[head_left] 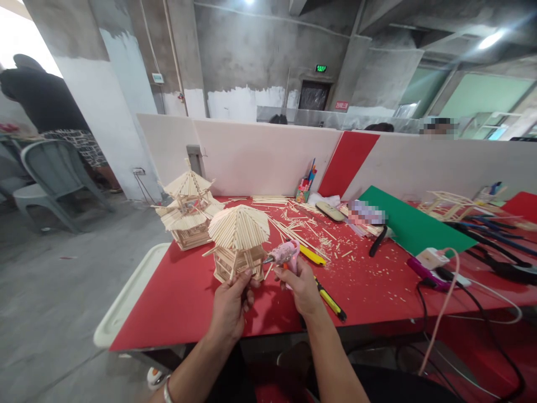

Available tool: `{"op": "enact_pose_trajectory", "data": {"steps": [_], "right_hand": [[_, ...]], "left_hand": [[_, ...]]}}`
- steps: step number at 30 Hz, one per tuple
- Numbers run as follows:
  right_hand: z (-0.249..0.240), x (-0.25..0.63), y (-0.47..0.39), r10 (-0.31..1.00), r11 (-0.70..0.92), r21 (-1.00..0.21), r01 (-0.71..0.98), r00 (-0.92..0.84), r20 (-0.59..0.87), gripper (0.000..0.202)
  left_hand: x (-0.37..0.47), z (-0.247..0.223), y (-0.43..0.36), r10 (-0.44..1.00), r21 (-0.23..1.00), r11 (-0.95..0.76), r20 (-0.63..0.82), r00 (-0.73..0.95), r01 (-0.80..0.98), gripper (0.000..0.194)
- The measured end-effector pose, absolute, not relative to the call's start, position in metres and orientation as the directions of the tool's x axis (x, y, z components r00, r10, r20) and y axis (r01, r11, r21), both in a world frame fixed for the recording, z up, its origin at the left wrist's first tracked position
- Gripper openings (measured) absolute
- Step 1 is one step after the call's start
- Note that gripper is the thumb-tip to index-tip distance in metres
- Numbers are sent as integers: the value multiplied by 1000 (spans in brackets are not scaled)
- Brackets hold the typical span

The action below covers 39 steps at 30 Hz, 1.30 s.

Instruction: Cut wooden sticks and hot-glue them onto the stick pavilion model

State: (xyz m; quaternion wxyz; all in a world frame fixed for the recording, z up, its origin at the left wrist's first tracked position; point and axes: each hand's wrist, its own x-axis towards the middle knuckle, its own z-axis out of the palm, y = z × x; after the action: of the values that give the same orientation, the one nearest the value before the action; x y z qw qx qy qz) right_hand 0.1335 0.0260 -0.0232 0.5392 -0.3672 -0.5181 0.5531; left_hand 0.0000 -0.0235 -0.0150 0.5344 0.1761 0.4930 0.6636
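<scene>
My right hand (302, 286) is wrapped around a pink glue gun (289, 252), its nozzle aimed left, close to the little stick pavilion (239, 226). And here's my left hand (230, 305), thumb and fingers drawn in at the pavilion's near lower edge; whether they grip it, I can't tell. The pavilion stands upright at the near left of the red table (176, 313), its roof a fan of pale sticks. Just beyond it on the left, a taller tiered pavilion (188, 193)! Over to the right of the gun lie a yellow tool (312, 255) and, nearer me, a yellow-and-black cutter (330, 299). Farther out, loose sticks (271, 199) and chips are strewn about, with a pen cup (302, 193) at the far side. Away right, a green sheet (411, 224) lies beyond the purple power strip (428, 277).
</scene>
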Motion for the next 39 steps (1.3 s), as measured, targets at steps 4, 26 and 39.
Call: {"op": "enact_pose_trajectory", "data": {"steps": [4, 26, 39], "right_hand": [[-23, 133, 26, 981, 113, -976, -187, -137, 140, 31], [13, 144, -54, 921, 292, -737, 609, 30, 389, 33], [-3, 116, -34, 583, 114, -146, 983, 52, 811, 42]], "left_hand": [[0, -15, -23, 881, 844, 51, -289, -374, -533, 30], [-41, -57, -48, 939, 978, -165, 195, -282, 128, 27], [-43, -35, -53, 945, 937, -47, -71, -319, -347, 33]]}}
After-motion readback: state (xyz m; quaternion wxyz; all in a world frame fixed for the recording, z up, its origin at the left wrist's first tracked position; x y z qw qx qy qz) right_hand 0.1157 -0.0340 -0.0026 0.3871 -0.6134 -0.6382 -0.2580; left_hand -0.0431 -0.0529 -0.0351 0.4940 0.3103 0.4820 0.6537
